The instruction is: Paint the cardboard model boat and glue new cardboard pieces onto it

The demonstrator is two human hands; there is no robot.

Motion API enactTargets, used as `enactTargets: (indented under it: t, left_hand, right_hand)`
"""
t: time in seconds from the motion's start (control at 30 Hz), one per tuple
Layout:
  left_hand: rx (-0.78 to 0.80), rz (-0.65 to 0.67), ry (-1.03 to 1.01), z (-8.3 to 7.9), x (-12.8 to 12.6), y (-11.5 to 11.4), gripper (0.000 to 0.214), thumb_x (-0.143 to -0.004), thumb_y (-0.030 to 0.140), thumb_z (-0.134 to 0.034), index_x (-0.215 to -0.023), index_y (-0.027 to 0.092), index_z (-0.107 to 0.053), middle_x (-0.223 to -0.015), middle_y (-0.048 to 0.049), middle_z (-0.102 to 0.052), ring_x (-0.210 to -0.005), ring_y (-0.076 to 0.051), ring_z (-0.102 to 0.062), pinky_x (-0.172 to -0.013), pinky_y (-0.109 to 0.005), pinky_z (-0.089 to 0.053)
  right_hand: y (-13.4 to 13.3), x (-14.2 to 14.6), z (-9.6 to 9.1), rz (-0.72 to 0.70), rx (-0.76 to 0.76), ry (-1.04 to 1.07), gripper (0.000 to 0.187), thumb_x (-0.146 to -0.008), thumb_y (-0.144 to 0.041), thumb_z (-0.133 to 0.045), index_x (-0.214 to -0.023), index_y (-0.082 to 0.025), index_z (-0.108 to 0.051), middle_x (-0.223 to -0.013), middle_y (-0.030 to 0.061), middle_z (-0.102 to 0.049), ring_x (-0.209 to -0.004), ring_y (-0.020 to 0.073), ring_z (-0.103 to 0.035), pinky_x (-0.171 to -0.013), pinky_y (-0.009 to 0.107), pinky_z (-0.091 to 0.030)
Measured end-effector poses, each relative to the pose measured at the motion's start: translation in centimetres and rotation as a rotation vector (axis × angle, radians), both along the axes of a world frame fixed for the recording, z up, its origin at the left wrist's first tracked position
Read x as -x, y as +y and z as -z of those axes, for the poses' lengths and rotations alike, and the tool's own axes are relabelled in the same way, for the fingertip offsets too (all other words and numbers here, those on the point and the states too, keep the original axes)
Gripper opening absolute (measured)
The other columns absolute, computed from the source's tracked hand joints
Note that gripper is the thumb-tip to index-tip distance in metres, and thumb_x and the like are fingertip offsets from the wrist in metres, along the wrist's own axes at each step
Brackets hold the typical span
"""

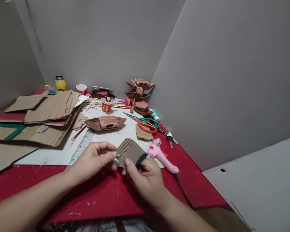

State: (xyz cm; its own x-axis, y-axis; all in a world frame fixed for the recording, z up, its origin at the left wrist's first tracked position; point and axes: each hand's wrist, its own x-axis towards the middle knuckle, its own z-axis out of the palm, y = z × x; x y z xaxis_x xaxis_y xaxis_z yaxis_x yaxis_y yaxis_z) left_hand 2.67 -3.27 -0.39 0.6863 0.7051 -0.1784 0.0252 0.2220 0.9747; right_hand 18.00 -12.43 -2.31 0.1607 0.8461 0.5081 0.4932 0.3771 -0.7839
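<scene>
A small piece of cardboard [132,151] is held between both hands above the near edge of the white board. Its upper left part shows bare corrugation, and a green strip runs along its right side. My left hand [98,158] pinches the left edge between thumb and fingers. With its thumb on the face and fingers behind, my right hand [147,180] grips the lower right. Just beyond lies a brown model boat [106,123] with a curved roof. A pink glue gun [160,156] rests right of the cardboard piece, its cord trailing down.
Stacked cardboard sheets [48,112] cover the left side. Scissors [145,124] lie on a cardboard scrap at right, near keys [169,138]. A red paper cup [106,104], thin wooden sticks [93,102] and more model boats [140,90] stand toward the back wall. A pencil [79,132] lies beside a ruler [79,149].
</scene>
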Motion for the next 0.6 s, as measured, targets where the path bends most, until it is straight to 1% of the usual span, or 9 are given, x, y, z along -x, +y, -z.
enactTargets:
  t: [0.07, 0.17, 0.3, 0.43, 0.6]
  left_hand:
    - [0.049, -0.003, -0.032, 0.10, -0.06, 0.15, 0.028, -0.071, 0.035, -0.075, -0.082, 0.013, -0.062, -0.068, -0.0013, -0.070, -0.055, -0.011, -0.065, -0.056, -0.020, -0.050]
    - [0.047, 0.014, -0.041, 0.07, -0.05, 0.20, 0.024, -0.071, 0.033, -0.074, -0.077, 0.012, -0.064, -0.063, -0.0018, -0.070, -0.054, -0.011, -0.065, -0.055, -0.019, -0.050]
    - [0.030, 0.029, -0.023, -0.25, 0.14, 0.10, 0.015, -0.072, 0.027, -0.070, -0.072, 0.013, -0.063, -0.056, -0.0014, -0.070, -0.051, -0.011, -0.064, -0.054, -0.019, -0.050]
    - [-0.016, 0.085, 0.015, -0.68, 0.35, 0.02, 0.006, -0.072, 0.017, -0.062, -0.068, 0.013, -0.065, -0.053, -0.0002, -0.069, -0.048, -0.009, -0.062, -0.053, -0.018, -0.048]
    - [-0.009, 0.126, -0.015, -0.73, 0.14, -0.16, 0.011, -0.067, 0.008, -0.055, -0.066, 0.014, -0.064, -0.052, 0.0030, -0.067, -0.048, -0.008, -0.061, -0.052, -0.017, -0.046]
  right_hand:
    - [0.04, 0.06, -0.07, -0.015, -0.012, -0.008, 0.027, -0.090, -0.017, -0.052, -0.064, -0.018, -0.060, -0.063, 0.0001, -0.064, -0.057, 0.0128, -0.058, -0.058, 0.024, -0.044]
    - [0.00, 0.11, -0.14, -0.029, -0.002, -0.018, 0.025, -0.090, -0.017, -0.052, -0.066, -0.019, -0.059, -0.063, 0.0004, -0.064, -0.058, 0.0137, -0.058, -0.059, 0.025, -0.045]
    - [-0.20, 0.09, -0.15, -0.053, 0.027, -0.004, 0.026, -0.091, -0.019, -0.051, -0.065, -0.020, -0.059, -0.062, 0.0004, -0.063, -0.057, 0.0141, -0.058, -0.057, 0.025, -0.045]
    - [-0.34, 0.12, -0.22, -0.085, 0.044, -0.003, 0.026, -0.090, -0.019, -0.051, -0.065, -0.020, -0.058, -0.062, 0.0001, -0.063, -0.056, 0.0140, -0.057, -0.057, 0.025, -0.045]
    - [-0.27, 0.33, -0.53, -0.096, 0.043, -0.022, 0.027, -0.090, -0.018, -0.051, -0.064, -0.020, -0.058, -0.062, 0.0001, -0.064, -0.056, 0.0138, -0.058, -0.057, 0.025, -0.045]
